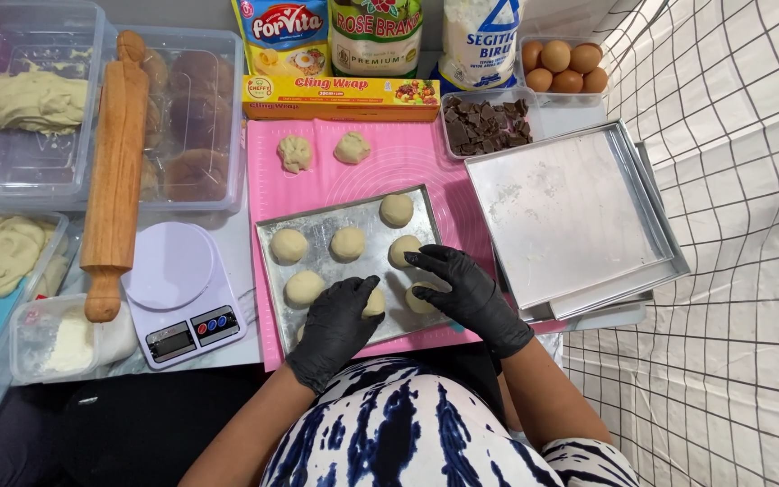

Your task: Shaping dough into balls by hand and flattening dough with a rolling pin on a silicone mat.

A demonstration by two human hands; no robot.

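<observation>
Black-gloved, the left hand (334,320) curls loosely around a dough ball (373,303) at the near edge of the metal baking tray (272,236), while the right hand (463,289) rests spread-fingered on another dough ball (420,298) just beside it on that tray.

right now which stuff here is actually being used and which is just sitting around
In use: left hand and right hand, both gloved, on dough balls in the small metal tray; pink mat.

Lying about: rolling pin, kitchen scale, eggs, chocolate pieces, empty square pans.
</observation>
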